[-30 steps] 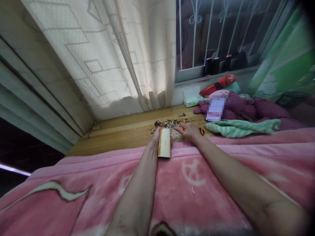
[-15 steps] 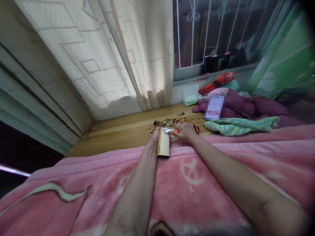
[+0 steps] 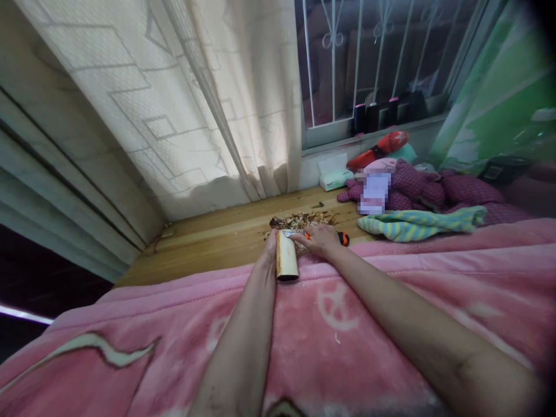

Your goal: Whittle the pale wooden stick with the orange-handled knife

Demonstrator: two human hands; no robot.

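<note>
Wood piece (image 3: 287, 256) held in the left fingers (image 3: 273, 239), right fingers (image 3: 299, 237) round the utility knife (image 3: 344, 238); blade (image 3: 287, 233) wants a shallow angle, light strokes, clear of that left grip!

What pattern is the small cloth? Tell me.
The small cloth has yellow and turquoise stripes, best seen in the head view.

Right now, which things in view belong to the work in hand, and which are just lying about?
In the work: knife in the right hand, pale piece in the left hand, shavings.
Lying about: striped cloth, purple soft toy, tissue pack.
</note>
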